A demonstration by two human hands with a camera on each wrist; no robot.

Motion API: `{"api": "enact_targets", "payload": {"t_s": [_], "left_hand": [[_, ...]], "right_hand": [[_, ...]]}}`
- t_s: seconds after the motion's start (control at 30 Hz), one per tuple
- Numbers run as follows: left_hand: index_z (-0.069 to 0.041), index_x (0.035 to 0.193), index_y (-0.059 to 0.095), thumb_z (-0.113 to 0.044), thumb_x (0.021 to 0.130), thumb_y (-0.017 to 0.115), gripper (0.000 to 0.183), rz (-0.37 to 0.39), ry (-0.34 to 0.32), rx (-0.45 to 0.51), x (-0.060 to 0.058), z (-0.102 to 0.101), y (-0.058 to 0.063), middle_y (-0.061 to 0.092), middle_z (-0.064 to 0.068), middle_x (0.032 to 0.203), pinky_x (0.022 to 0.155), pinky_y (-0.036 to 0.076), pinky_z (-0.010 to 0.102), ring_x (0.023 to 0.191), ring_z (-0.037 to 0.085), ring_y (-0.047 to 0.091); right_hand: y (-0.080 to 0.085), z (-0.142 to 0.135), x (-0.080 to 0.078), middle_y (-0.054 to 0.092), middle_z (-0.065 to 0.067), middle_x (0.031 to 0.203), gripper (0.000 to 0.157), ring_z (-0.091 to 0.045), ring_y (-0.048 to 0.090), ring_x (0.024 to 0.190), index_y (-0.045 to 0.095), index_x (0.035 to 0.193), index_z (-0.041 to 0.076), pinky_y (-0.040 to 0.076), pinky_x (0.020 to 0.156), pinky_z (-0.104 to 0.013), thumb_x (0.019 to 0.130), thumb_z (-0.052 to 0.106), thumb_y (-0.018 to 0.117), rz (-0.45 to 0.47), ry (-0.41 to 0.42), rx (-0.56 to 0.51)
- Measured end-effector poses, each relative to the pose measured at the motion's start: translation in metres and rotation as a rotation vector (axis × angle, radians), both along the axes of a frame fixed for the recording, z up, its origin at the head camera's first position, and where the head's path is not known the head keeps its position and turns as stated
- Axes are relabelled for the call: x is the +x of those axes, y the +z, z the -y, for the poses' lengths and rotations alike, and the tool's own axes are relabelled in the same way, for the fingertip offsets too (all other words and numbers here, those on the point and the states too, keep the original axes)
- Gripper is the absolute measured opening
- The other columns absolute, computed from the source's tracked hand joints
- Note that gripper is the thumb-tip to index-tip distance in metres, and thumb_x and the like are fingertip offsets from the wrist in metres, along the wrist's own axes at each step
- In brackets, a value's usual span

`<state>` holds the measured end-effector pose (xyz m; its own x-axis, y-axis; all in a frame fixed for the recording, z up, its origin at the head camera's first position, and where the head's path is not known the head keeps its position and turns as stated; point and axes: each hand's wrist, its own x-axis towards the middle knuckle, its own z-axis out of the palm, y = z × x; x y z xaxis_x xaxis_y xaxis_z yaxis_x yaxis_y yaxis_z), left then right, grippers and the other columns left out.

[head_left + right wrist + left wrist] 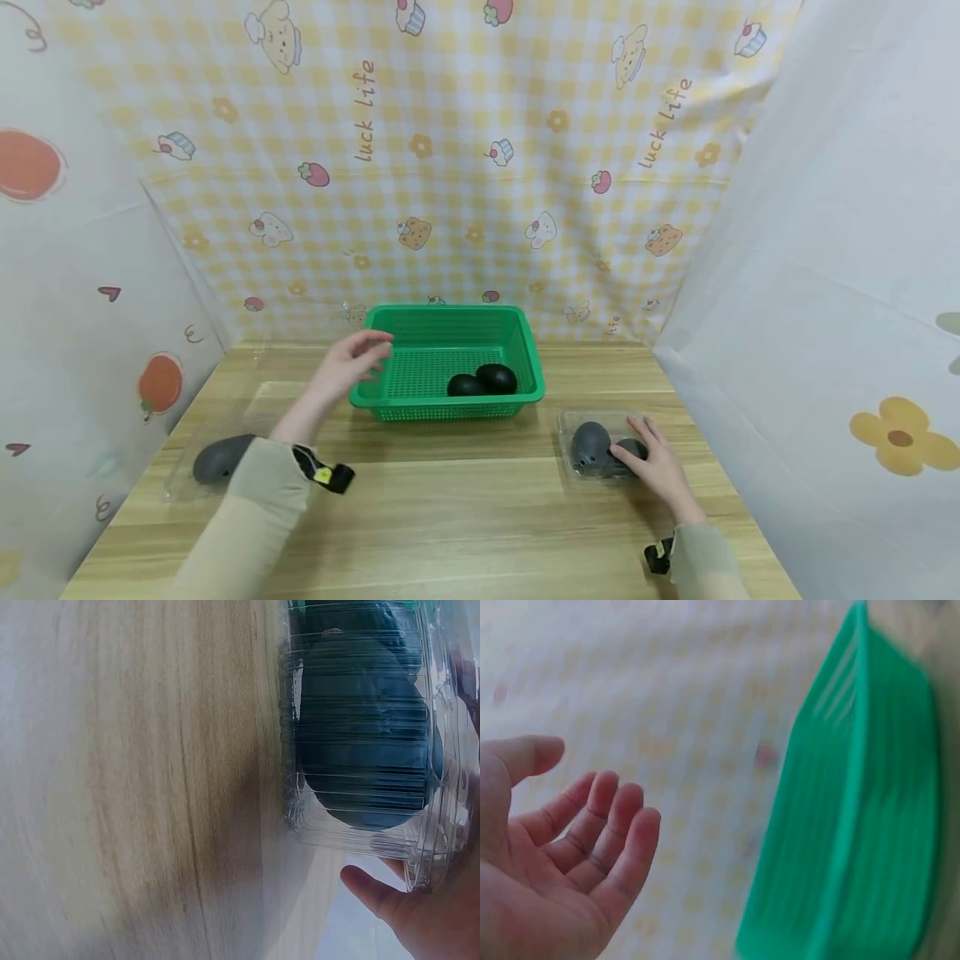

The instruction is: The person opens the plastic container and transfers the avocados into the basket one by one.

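My left hand (358,354) hovers at the left rim of a green plastic basket (447,402); its fingers are loosely bent around nothing. In the left wrist view, that hand (570,855) stands apart from the blurred basket wall (840,825). Inside the basket lie two black, avocado-like fruits (497,379). At the right, my right hand (660,467) spreads over a clear plastic box (566,421). Thumb and fingers straddle one dark fruit (630,452), while a second fruit (591,444) lies left of it. Through the box wall, the right wrist view shows a fruit (364,735); finger contact is partly hidden.
Another clear box (180,483) sits at the left with a dark fruit (217,462) in it, partly behind my left sleeve. The wooden table (442,517) ends at a checked curtain (465,192) behind and white curtains on both sides.
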<state>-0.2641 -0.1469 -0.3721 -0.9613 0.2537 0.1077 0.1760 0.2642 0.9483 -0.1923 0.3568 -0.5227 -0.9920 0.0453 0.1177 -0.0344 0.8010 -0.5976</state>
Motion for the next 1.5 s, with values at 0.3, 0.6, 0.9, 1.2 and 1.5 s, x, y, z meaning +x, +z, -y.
{"api": "enact_targets", "payload": {"t_s": [0.3,0.6,0.9,1.2,1.5], "left_hand": [[-0.013,0.126,0.044,-0.033,0.087,0.054,0.045,0.296,-0.536,0.088,0.045,-0.092,-0.061,0.050,0.017,0.114,0.071,0.050,0.044,0.092,0.030,0.056],[-0.002,0.133,0.030,-0.026,0.085,0.058,0.060,0.473,-0.377,0.266,0.070,-0.146,-0.128,0.048,0.016,0.110,0.070,0.050,0.046,0.094,0.039,0.053],[0.003,0.133,0.028,-0.024,0.082,0.061,0.066,0.546,-0.261,0.367,0.079,-0.160,-0.153,0.051,0.018,0.114,0.069,0.051,0.045,0.084,0.035,0.057],[0.001,0.133,0.028,-0.020,0.082,0.061,0.064,0.599,-0.251,0.388,0.084,-0.162,-0.161,0.051,0.016,0.112,0.069,0.051,0.043,0.080,0.028,0.059],[0.001,0.132,0.029,-0.015,0.085,0.056,0.057,0.606,-0.258,0.407,0.085,-0.165,-0.168,0.051,0.018,0.110,0.067,0.052,0.041,0.078,0.026,0.060]], "right_hand": [[0.000,0.001,0.001,0.012,-0.020,0.143,0.074,-0.048,0.019,0.122,0.029,0.138,0.015,0.025,0.087,-0.066,0.079,0.051,0.057,-0.008,-0.010,0.002],[-0.001,0.012,0.006,0.014,-0.020,0.142,0.075,-0.047,0.021,0.121,0.031,0.137,0.015,0.026,0.086,-0.065,0.077,0.052,0.057,-0.022,-0.002,-0.012],[-0.002,0.028,0.011,0.015,-0.022,0.141,0.075,-0.047,0.021,0.122,0.033,0.136,0.012,0.025,0.088,-0.065,0.078,0.052,0.057,-0.045,0.005,-0.006],[-0.002,0.050,0.011,0.019,-0.022,0.140,0.074,-0.046,0.024,0.120,0.036,0.134,0.012,0.028,0.088,-0.063,0.076,0.052,0.059,-0.067,0.005,-0.016],[-0.004,0.071,0.013,0.018,-0.020,0.141,0.075,-0.045,0.026,0.120,0.036,0.135,0.016,0.029,0.089,-0.062,0.075,0.056,0.057,-0.055,0.017,-0.040]]}}
